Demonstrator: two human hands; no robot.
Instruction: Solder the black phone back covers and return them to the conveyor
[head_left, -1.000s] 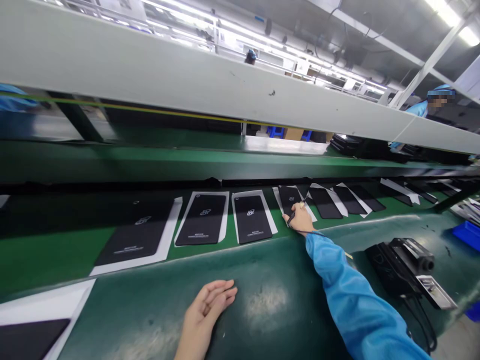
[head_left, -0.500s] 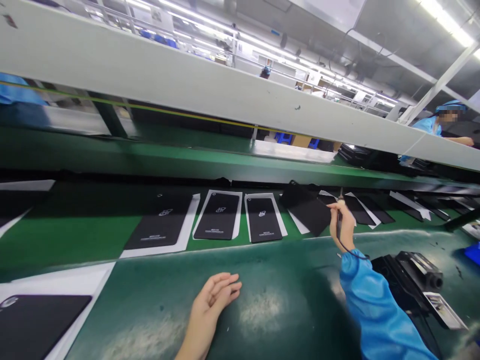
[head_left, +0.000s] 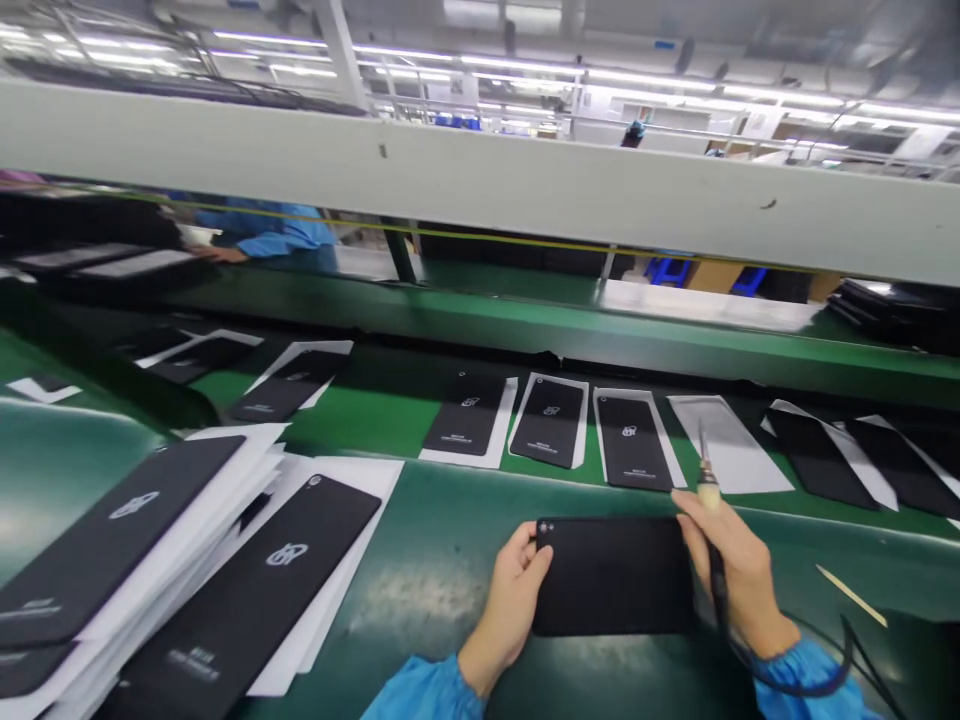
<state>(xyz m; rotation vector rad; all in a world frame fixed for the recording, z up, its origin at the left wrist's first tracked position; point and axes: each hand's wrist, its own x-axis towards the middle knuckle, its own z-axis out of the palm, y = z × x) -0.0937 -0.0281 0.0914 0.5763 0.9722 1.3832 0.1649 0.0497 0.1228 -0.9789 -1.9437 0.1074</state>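
A matte black phone back cover (head_left: 611, 577) lies flat on the green mat in front of me. My left hand (head_left: 510, 610) grips its left end, close to the camera hole. My right hand (head_left: 739, 570) holds a corded pen-shaped tool (head_left: 709, 505) upright, its thin tip pointing away from me, and the fingers sit at the cover's right end. Several similar covers with a printed logo (head_left: 628, 445) lie on white backing sheets along the green belt (head_left: 375, 430). A bare white sheet (head_left: 724, 440) lies in that row.
Stacked covers on white sheets (head_left: 112, 540) fill the mat's left side, beside a single cover (head_left: 255, 580). A thin wooden stick (head_left: 851, 595) lies to the right. A grey beam (head_left: 480, 175) crosses above the belt. Beyond it, a co-worker's hand (head_left: 217, 254) rests on dark items.
The cover lifted from its sheet now lies on the mat between my hands. My left hand has moved from resting bare on the mat to gripping it. The view has swung left.
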